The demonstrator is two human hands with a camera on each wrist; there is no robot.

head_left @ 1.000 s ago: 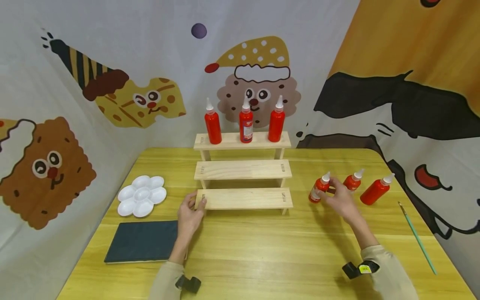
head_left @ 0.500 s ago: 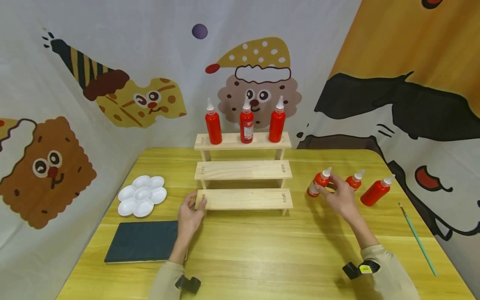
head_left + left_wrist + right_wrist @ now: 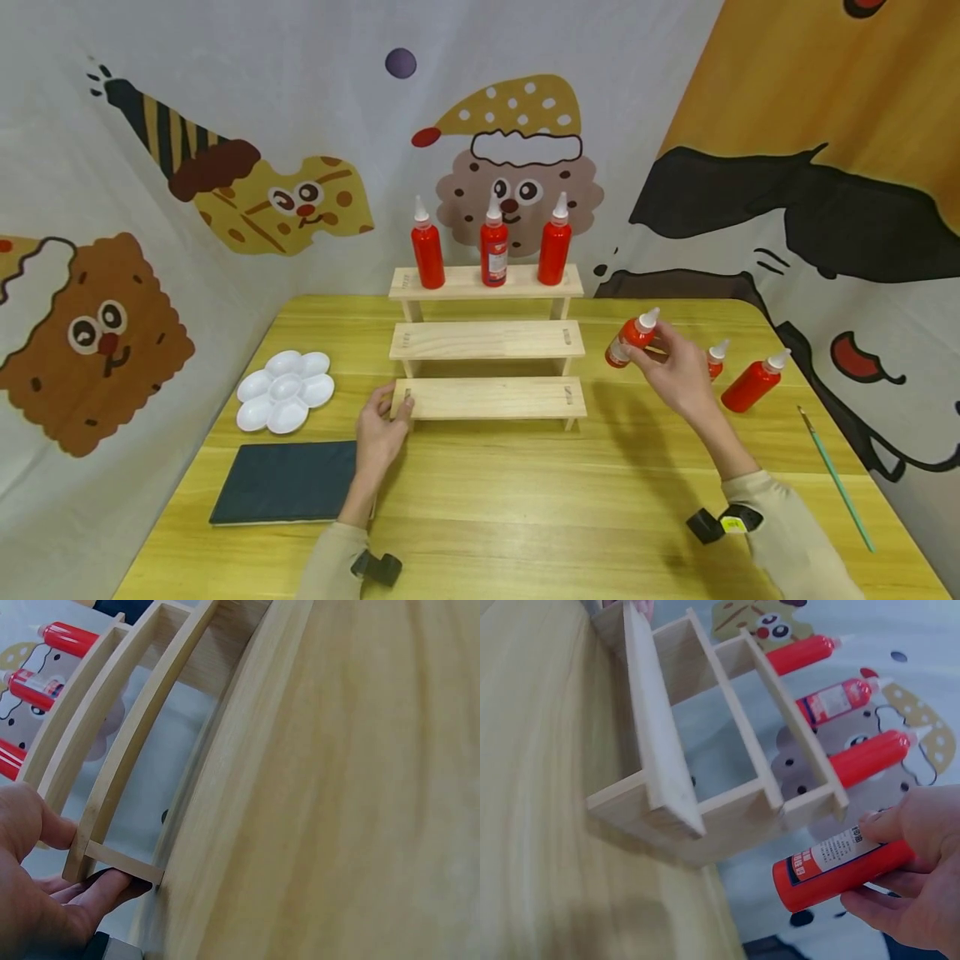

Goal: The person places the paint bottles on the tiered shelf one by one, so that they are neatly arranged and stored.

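A three-tier wooden display shelf (image 3: 487, 398) stands mid-table, with three red squeeze paint bottles (image 3: 493, 254) upright along its top tier. My left hand (image 3: 381, 429) grips the left end of the lowest tier, thumb on the board and fingers round the side support (image 3: 124, 862). To the right of the shelf, my right hand (image 3: 678, 371) holds another red paint bottle (image 3: 632, 339) in the air, tilted with its white nozzle up and to the right. The right wrist view shows this bottle's label (image 3: 829, 855) and flat base, with thumb and fingers on opposite sides.
Two more red bottles stand at the right; one (image 3: 716, 360) is partly hidden behind my right hand, the other (image 3: 752, 385) is beside it. A green paintbrush (image 3: 836, 479) lies near the right edge. At left are a white flower-shaped palette (image 3: 285, 387) and a dark notebook (image 3: 288, 483).
My right hand has lifted the paint bottle off the table and moved it up and slightly left, toward the shelf. The left hand has stayed in place on the shelf.
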